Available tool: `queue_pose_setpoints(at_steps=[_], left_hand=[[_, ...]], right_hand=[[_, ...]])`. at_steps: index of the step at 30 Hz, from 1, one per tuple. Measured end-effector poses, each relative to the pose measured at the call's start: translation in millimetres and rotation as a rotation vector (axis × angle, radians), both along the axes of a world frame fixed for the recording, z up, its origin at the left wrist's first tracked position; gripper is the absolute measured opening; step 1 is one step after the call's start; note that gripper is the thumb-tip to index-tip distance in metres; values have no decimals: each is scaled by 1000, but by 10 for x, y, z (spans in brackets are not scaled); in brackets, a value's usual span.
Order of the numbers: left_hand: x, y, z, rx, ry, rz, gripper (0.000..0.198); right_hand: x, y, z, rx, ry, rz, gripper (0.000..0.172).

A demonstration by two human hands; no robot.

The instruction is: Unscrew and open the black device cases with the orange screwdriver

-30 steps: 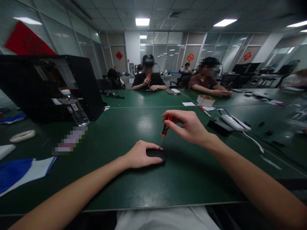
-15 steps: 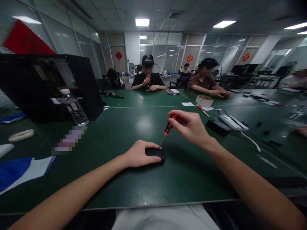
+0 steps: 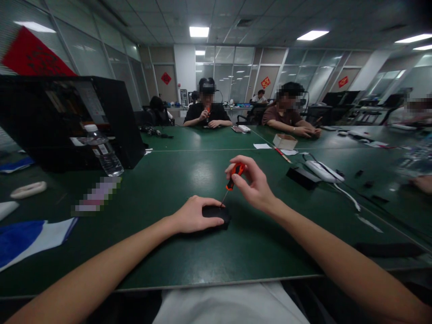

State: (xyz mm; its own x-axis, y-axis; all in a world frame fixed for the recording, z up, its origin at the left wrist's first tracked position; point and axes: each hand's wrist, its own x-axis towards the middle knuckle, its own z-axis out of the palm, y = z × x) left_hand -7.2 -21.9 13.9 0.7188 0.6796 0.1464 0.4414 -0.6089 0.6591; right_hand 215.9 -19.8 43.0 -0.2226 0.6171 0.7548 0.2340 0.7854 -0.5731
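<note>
The screwdriver with an orange and black handle and a thin metal rod (image 3: 230, 183) stands at a lean, and its tip seems to meet the top of the small, flat, black block that looks like plastic (image 3: 216, 212), close by the pointing finger of the left hand (image 3: 192, 215). If it got pushed hard while leaning like that, I think the tip could skid off and poke that finger, or scratch the block. The block sits on the near part of the shiny green table (image 3: 189, 263), which looks smooth, so the block might turn or slide if the left hand pressed too lightly. The right hand (image 3: 254, 185) is up high on the handle, so a little wobble there could make the tip slip. As for the fingers, the left ones are part way open, about as wide as the block: the pointing finger lies along its far side and the thumb along its near side, hugging it. I can't tell what the other left fingers do, because they are hidden. The right thumb and fingers are curled around the handle and pinch it, and they stay clear of the block.
</note>
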Motion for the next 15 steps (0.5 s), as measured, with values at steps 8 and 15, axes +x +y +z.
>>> queue_pose_setpoints(at_steps=[8, 15], left_hand=[[1, 13, -77, 42, -115, -35, 48], [-27, 8, -64, 128, -100, -60, 51]], right_hand=[[-150, 152, -146, -251, 222, 153, 54], [-50, 171, -170, -201, 91, 257, 61]])
